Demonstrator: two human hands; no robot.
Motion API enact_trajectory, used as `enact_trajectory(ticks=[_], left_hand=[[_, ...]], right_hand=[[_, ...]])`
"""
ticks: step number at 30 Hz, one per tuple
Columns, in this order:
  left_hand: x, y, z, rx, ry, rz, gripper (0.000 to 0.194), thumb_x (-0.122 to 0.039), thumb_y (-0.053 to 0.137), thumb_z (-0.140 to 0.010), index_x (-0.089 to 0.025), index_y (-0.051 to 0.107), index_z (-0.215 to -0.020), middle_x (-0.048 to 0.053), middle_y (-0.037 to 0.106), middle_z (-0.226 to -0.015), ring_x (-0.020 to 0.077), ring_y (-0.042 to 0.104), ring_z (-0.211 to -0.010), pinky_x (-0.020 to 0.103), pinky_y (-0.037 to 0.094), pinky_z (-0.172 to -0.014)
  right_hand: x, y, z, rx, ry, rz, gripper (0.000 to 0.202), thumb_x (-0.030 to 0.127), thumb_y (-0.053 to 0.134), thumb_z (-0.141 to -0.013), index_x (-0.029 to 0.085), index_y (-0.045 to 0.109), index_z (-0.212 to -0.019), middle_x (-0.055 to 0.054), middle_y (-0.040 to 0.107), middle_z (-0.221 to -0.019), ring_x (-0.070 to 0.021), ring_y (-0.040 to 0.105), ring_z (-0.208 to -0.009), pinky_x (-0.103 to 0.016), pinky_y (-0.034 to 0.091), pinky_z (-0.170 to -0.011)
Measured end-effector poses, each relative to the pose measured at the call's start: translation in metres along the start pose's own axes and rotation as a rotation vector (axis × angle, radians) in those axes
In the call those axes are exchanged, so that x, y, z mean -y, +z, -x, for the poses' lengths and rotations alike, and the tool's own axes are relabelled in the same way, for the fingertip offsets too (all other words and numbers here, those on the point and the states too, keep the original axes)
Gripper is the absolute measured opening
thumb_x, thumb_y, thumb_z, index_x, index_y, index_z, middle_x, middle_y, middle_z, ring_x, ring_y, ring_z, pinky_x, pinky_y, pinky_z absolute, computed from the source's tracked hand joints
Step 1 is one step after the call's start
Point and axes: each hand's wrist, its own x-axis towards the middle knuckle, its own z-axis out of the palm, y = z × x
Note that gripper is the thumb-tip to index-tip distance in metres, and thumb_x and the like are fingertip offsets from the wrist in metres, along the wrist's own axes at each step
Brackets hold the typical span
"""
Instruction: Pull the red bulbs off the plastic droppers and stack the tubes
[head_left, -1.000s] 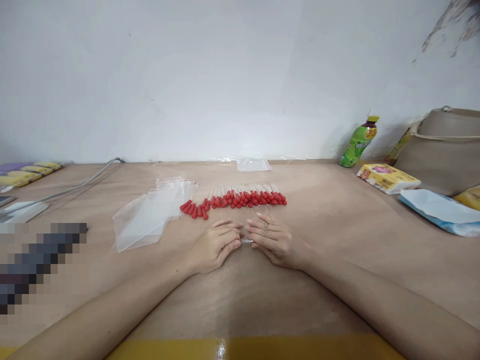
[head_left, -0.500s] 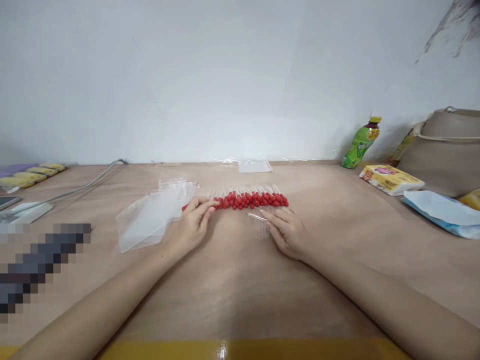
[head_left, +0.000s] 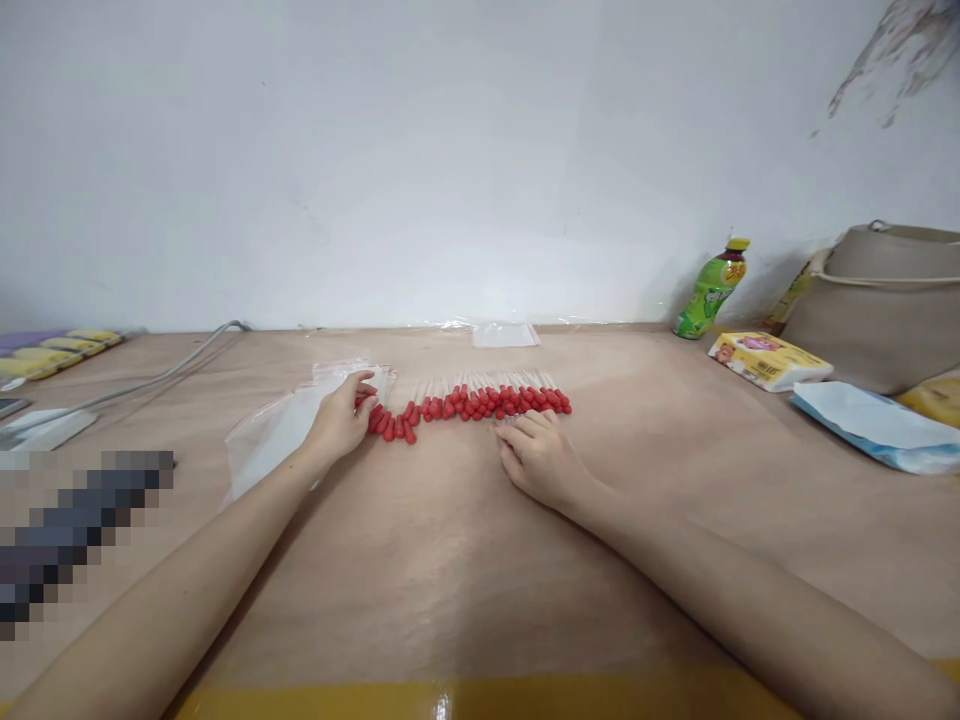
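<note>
Frosted, translucent bags lie flat and overlapping; the left hand is half-curled over them, its grip unclear. Sticks with glossy red ends and pale stems form a crowded row at centre. The right hand bends over clear tubes, grip also unclear. Tabletop spreads between the forearms, back to the wall.
</note>
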Motion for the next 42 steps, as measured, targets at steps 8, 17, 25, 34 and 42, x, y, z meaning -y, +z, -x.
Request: enact_trajectory(ticks=[8,17,25,34,42], left_hand=[[0.005,-0.002,0.0,0.0,0.003,-0.044,0.037,-0.033,0.035,-0.084,-0.016,0.051,-0.113,0.01,0.063,-0.104,0.0217,0.06,-0.093,0.035,0.046,-0.083],[-0.022,0.005,0.014,-0.048,0.268,-0.35,0.027,-0.041,0.047,-0.08,-0.019,0.064,-0.082,0.011,0.054,-0.111,0.0267,0.046,-0.111,0.043,0.034,-0.096],[-0.029,0.016,0.015,0.02,0.168,-0.417,0.028,-0.042,0.046,-0.081,-0.02,0.063,-0.08,0.012,0.05,-0.118,0.0269,0.038,-0.12,0.046,0.028,-0.099],[-0.023,0.025,0.012,-0.034,0.114,-0.35,0.031,-0.042,0.046,-0.08,-0.018,0.064,-0.072,0.013,0.052,-0.115,0.0303,0.04,-0.118,0.048,0.031,-0.097],[-0.024,0.02,0.01,-0.28,0.077,-0.134,0.02,-0.032,0.049,-0.079,-0.017,0.06,-0.073,0.011,0.053,-0.113,0.0278,0.043,-0.116,0.046,0.033,-0.099]], right_hand=[[0.008,-0.01,-0.003,0.193,0.152,-0.18,0.011,0.024,0.057,-0.074,0.019,0.066,-0.079,-0.002,0.061,-0.069,-0.0157,0.049,-0.073,-0.032,0.025,-0.071],[0.012,-0.02,-0.004,0.295,0.144,-0.166,0.029,0.043,0.06,-0.073,0.02,0.066,-0.09,-0.003,0.062,-0.08,-0.0181,0.048,-0.08,-0.034,0.024,-0.075],[0.007,-0.019,0.003,0.177,0.224,-0.181,0.025,0.041,0.058,-0.075,0.02,0.067,-0.085,-0.003,0.061,-0.074,-0.0161,0.05,-0.076,-0.033,0.026,-0.078],[-0.007,-0.013,0.012,-0.025,0.199,-0.129,0.016,0.033,0.058,-0.076,0.02,0.067,-0.078,-0.001,0.06,-0.068,-0.0142,0.049,-0.069,-0.032,0.026,-0.073],[-0.013,-0.019,0.013,-0.112,0.226,-0.089,0.016,0.03,0.057,-0.077,0.02,0.067,-0.084,-0.002,0.06,-0.07,-0.0153,0.052,-0.07,-0.032,0.029,-0.07]])
